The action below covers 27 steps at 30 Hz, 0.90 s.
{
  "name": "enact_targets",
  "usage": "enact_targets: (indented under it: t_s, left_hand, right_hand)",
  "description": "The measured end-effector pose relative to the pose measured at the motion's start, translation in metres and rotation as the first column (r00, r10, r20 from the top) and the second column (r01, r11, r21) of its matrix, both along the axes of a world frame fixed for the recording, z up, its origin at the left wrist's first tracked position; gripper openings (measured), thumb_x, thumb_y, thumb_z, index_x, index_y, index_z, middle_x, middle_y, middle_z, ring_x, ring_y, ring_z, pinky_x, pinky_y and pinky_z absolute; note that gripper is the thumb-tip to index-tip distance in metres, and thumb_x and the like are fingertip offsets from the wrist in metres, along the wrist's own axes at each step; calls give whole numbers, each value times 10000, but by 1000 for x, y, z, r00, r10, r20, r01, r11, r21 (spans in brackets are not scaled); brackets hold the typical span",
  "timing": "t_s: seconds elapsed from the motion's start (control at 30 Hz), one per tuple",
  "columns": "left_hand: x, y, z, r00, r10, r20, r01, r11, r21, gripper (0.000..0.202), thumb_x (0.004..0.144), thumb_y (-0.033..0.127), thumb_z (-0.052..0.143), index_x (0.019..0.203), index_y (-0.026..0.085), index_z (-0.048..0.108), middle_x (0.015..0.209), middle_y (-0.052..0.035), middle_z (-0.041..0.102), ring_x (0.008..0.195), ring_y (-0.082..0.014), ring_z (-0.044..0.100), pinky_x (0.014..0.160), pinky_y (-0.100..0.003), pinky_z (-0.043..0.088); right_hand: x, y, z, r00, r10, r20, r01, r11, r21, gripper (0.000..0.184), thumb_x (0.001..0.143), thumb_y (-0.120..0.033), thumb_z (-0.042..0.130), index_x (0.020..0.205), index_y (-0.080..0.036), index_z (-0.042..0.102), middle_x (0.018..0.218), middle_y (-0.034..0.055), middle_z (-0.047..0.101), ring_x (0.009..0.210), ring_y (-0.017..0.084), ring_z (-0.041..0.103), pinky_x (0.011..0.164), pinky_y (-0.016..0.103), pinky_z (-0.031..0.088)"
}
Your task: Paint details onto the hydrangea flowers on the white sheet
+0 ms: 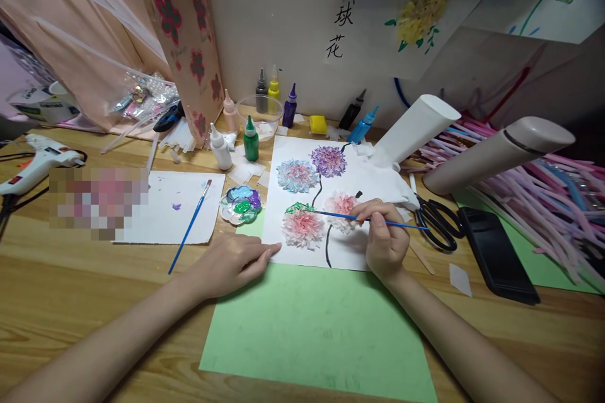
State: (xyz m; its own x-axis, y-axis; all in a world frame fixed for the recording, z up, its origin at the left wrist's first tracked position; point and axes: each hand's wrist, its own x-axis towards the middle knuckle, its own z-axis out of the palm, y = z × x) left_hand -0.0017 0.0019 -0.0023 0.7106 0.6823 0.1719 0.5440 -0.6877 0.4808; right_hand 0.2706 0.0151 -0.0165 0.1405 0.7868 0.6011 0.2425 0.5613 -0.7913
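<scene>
My right hand (385, 236) is closed around a thin blue paintbrush (340, 215). Its tip touches green paint on the upper edge of a pink and white paper flower (303, 230). My left hand (241, 262) lies flat, fingers stretched onto the lower left edge of the white paper (293, 257). A blue and pink flower (297, 175), a purple flower (328, 161) and another pink flower (340, 204), partly behind my right hand, are also on this sheet. Black stem lines run between them. Left of the paper sits a flower-shaped palette (241, 204) with green, purple and blue paint.
Green paper (316, 334) lies beneath the white sheet. A second paintbrush (191, 223) rests on another sheet at left. Paint bottles (251, 141) stand behind. Scissors (439, 220), a phone (496, 255) and a tumbler (496, 154) are at right; a glue gun (42, 160) is far left.
</scene>
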Motion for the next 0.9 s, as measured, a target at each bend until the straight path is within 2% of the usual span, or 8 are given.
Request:
enact_targets:
  t_s: [0.07, 0.17, 0.23, 0.37, 0.53, 0.67, 0.8, 0.9]
  left_hand:
    - [1, 1, 0, 1000, -2, -3, 2, 1000, -11, 351, 989, 259, 383, 814, 147, 666, 558, 21, 537, 515, -92, 488, 537, -245, 285]
    - [1, 2, -1, 1000, -7, 3, 7, 1000, -16, 340, 991, 260, 382, 852, 145, 670, 571, 20, 546, 528, -93, 500, 540, -248, 286]
    - [1, 1, -1, 1000, -4, 4, 4, 1000, -17, 340, 991, 262, 382, 849, 144, 667, 574, 21, 547, 527, -92, 500, 541, -250, 287]
    - [-1, 0, -1, 1000, -3, 4, 3, 1000, -19, 334, 987, 250, 392, 808, 148, 655, 564, 26, 540, 513, -87, 489, 544, -254, 285]
    - [0, 0, -1, 1000, 0, 8, 1, 1000, -20, 332, 983, 247, 402, 789, 149, 653, 568, 23, 550, 518, -88, 501, 542, -256, 280]
    - [-1, 0, -1, 1000, -4, 10, 5, 1000, -22, 335, 984, 246, 391, 823, 148, 668, 580, 18, 569, 535, -93, 527, 547, -252, 287]
    - [-1, 0, -3, 1000, -3, 6, 3, 1000, -29, 333, 987, 255, 381, 900, 155, 686, 611, 12, 597, 565, -99, 561, 552, -247, 297]
    - [-1, 0, -3, 1000, -1, 5, 1, 1000, -29, 350, 989, 266, 373, 901, 157, 693, 620, 7, 607, 573, -102, 572, 554, -245, 303]
  right_hand:
    - [0, -1, 1, 1000, 29, 1, -29, 999, 16, 230, 917, -246, 417, 744, -215, 564, 676, 14, 579, 663, 170, 553, 640, 336, 421]
    - [1, -1, 3, 994, 70, 89, -72, 997, 22, 229, 917, -216, 411, 761, -213, 579, 703, 20, 601, 689, 174, 560, 664, 340, 420]
    - [1, -1, 4, 991, 38, 126, -47, 997, 67, 226, 912, -204, 413, 763, -212, 582, 709, 20, 611, 692, 175, 560, 665, 337, 416]
    - [1, 1, 6, 997, -11, 82, -6, 981, 196, 221, 908, -199, 412, 747, -208, 563, 678, 9, 606, 647, 163, 539, 636, 324, 397]
    - [2, -1, 5, 975, 45, 219, -79, 986, 150, 217, 910, -179, 400, 775, -209, 567, 702, 17, 613, 663, 170, 549, 640, 336, 404]
    - [2, -4, 5, 986, -6, 166, -28, 979, 204, 215, 912, -192, 394, 765, -209, 551, 678, 10, 608, 639, 164, 540, 634, 334, 397]
    - [0, -7, 4, 972, 27, 233, -71, 981, 180, 207, 904, -186, 399, 773, -210, 558, 698, 11, 620, 649, 164, 559, 637, 330, 409]
    - [-1, -8, 4, 977, -7, 211, -37, 978, 205, 211, 907, -193, 398, 766, -209, 553, 684, 9, 614, 635, 160, 553, 631, 327, 407]
